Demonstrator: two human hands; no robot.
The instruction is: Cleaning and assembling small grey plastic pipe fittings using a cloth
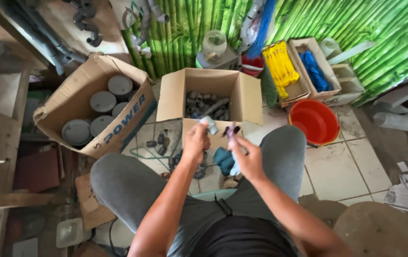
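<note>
Left hand point(196, 142), right hand point(246, 157) raised, fingers closed.

Open brown cardboard box point(204, 95) at floor centre; larger blue-lettered carton point(87, 102) left; two small boxes point(304, 69) upper right.

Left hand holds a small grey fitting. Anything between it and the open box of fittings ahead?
Nothing visible. The left hand holds the grey fitting just above the near flap of the open cardboard box; the right hand sits off to the side.
</note>
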